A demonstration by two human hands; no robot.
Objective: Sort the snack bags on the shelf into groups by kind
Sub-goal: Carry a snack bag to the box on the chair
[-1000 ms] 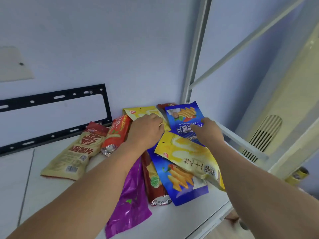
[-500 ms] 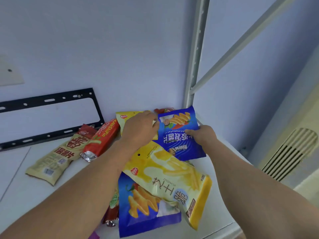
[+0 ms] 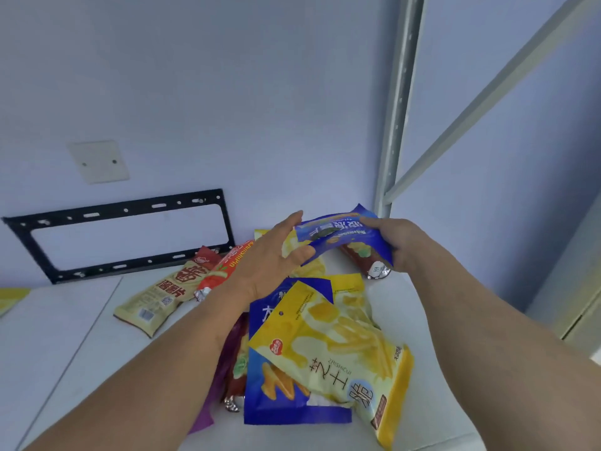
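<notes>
My right hand [image 3: 395,242] grips a blue snack bag [image 3: 341,234], lifted off the white shelf [image 3: 81,346] near the back corner. My left hand [image 3: 276,255] touches that bag's left edge with straight fingers. In front lies a large yellow bag [image 3: 341,346] on top of a second blue bag [image 3: 279,398]. Another yellow bag [image 3: 309,268] lies partly hidden under my left hand. A dark red bag [image 3: 367,262] lies under the lifted one. A beige bag [image 3: 162,294] and a red-orange bag [image 3: 224,268] lie at the left. A purple bag [image 3: 211,395] peeks from under my left forearm.
A black metal bracket [image 3: 123,236] leans against the wall behind the shelf. A grey shelf post [image 3: 395,125] with a diagonal brace stands at the back right corner. A yellow item [image 3: 9,299] shows at the far left edge.
My right hand has lifted the blue bag off the pile and tipped it flatter. My left hand has opened from the yellow bag to the blue bag's edge. The view has tilted upward.
</notes>
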